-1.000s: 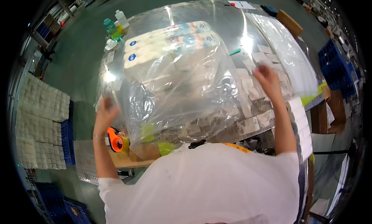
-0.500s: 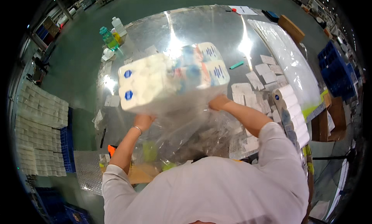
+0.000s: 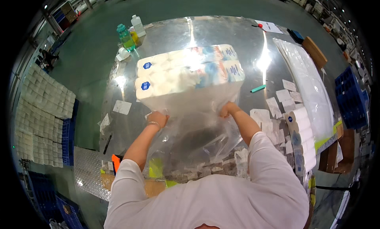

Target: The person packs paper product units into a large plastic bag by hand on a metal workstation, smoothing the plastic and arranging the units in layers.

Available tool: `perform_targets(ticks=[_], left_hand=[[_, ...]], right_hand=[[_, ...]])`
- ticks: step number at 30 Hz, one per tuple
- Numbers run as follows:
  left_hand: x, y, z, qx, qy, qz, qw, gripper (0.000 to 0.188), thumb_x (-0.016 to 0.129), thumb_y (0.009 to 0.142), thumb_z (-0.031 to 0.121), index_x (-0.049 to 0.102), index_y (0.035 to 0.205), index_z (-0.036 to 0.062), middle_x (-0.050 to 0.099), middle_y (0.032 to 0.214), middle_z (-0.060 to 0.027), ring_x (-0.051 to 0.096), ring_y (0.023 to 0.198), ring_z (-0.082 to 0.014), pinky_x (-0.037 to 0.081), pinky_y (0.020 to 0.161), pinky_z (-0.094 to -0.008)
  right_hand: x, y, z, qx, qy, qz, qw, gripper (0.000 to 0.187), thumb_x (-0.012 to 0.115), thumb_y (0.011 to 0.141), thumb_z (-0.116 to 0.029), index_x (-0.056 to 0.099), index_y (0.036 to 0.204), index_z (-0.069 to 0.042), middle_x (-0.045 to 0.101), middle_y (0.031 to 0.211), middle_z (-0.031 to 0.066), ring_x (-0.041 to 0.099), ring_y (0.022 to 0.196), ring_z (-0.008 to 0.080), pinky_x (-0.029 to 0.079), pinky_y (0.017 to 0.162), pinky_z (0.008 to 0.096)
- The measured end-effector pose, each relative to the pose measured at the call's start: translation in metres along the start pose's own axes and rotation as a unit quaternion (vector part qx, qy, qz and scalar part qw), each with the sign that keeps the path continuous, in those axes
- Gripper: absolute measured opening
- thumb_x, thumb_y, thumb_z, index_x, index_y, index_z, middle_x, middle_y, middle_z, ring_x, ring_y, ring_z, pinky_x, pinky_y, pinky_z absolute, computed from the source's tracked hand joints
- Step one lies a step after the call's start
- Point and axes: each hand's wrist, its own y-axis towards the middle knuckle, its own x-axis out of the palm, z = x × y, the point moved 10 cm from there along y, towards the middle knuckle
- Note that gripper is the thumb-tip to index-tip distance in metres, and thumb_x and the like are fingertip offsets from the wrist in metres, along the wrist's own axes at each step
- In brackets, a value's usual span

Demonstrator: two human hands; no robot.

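Note:
Two packs of white toilet rolls (image 3: 174, 84), with blue badges and coloured print, lie side by side on the metal table inside a clear plastic bag (image 3: 190, 130). The loose mouth of the bag spreads toward my body. My left hand (image 3: 158, 119) is closed on the bag's film just below the packs' near left corner. On the other side, my right hand (image 3: 227, 109) grips the film near the packs' right end. Both hands are in front of the packs, with stretched film between them.
Another roll pack (image 3: 301, 140) lies at the right table edge, beside scattered paper slips (image 3: 273, 108) and a stack of clear bags (image 3: 306, 78). A teal marker (image 3: 258, 88) lies right of the bag. Bottles (image 3: 126, 39) stand far left; a black pen (image 3: 107, 144) lies near left.
The bagged packs, blurred and tilted before, now sit more level and sharp. My hands have drawn slightly closer together, still holding the film. The whole view has shifted a little.

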Motion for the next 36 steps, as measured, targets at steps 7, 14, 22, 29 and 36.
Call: perform_targets(ticks=[7,14,22,29,36], left_hand=[[0.038,-0.032,-0.036,-0.11,-0.288,0.081,0.948,0.052,0.055,0.073,0.048,0.058,0.1,0.0042,0.057,0.103,-0.0171,0.055,0.095,-0.0335,0.042,0.081,-0.0416],[0.099,-0.189,-0.1,-0.143,-0.41,0.044,0.9,0.02,0.066,0.068,0.014,0.057,0.078,-0.0015,0.06,0.07,-0.0103,0.054,0.061,-0.0167,0.044,0.058,-0.0299],[-0.071,-0.206,-0.028,0.009,-0.238,0.369,0.898,0.032,0.053,0.074,0.007,0.047,0.104,-0.0022,0.052,0.097,-0.014,0.051,0.089,-0.0257,0.039,0.08,-0.0332],[-0.102,-0.177,0.325,0.339,-0.404,0.067,0.847,0.04,0.057,0.08,0.016,0.043,0.116,0.0035,0.05,0.112,-0.0107,0.049,0.101,-0.0212,0.04,0.084,-0.0318],[0.026,-0.162,0.455,0.198,-0.384,-0.349,0.832,0.06,0.042,0.084,0.047,0.036,0.127,0.0047,0.043,0.122,-0.0127,0.034,0.117,-0.0241,0.028,0.095,-0.0359]], right_hand=[[0.023,-0.213,-0.008,0.244,0.21,0.573,0.754,0.031,0.06,0.067,-0.037,0.062,0.079,-0.009,0.062,0.081,0.0126,0.058,0.076,0.0301,0.044,0.068,0.0369],[0.199,-0.363,0.039,0.318,0.515,0.434,0.667,0.018,0.05,0.076,-0.02,0.061,0.082,-0.007,0.061,0.075,0.0119,0.058,0.07,0.0272,0.045,0.064,0.0368],[0.268,-0.605,0.189,0.634,0.195,0.564,0.492,0.054,0.053,0.074,-0.044,0.052,0.107,-0.001,0.055,0.101,0.0193,0.051,0.095,0.0333,0.041,0.081,0.0395],[0.23,-0.479,0.138,0.371,0.503,0.287,0.726,0.084,0.059,0.055,-0.069,0.06,0.098,0.003,0.061,0.095,0.0174,0.061,0.08,0.0263,0.049,0.065,0.0337],[0.265,-0.43,0.123,0.279,0.669,0.616,0.309,0.081,0.065,0.068,-0.047,0.037,0.118,0.011,0.05,0.111,0.0223,0.051,0.101,0.027,0.04,0.085,0.0329]])
